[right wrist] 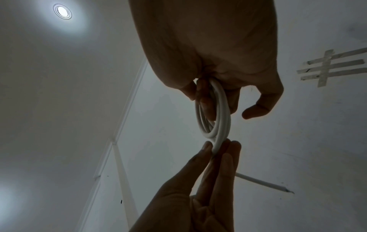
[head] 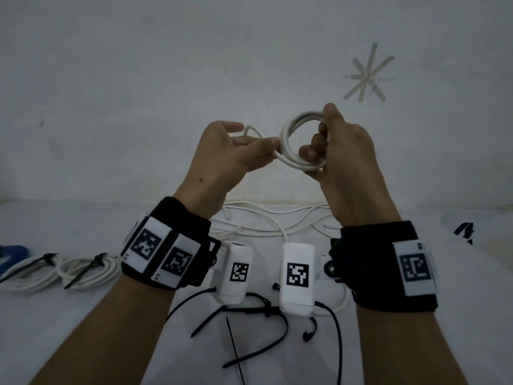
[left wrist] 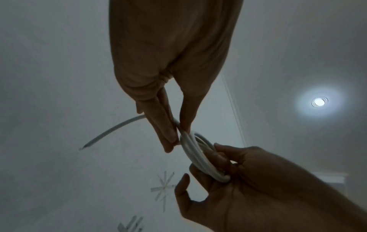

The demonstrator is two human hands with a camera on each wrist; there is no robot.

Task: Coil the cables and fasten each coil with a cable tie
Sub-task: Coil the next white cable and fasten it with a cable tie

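A small coil of white cable (head: pixel 294 140) (left wrist: pixel 200 157) (right wrist: pixel 216 113) is held up in the air in front of the wall. My right hand (head: pixel 333 145) (right wrist: pixel 218 87) grips the coil's right side, fingers through the ring and thumb on top. My left hand (head: pixel 249 145) (left wrist: pixel 178 133) pinches the cable's free tail (left wrist: pixel 111 130) (right wrist: pixel 264 183) where it leaves the coil's left edge. The tail's bare end sticks out past the left fingers. Several black cable ties (head: pixel 249 309) lie on the table below the wrists.
Two coiled white cables bound with black ties (head: pixel 41 270) (head: pixel 91 269) lie at the left on the white table (head: pixel 416 357). Loose white cables (head: pixel 272 220) sprawl at the table's back, by the wall. A blue object (head: pixel 12 252) sits at the left edge.
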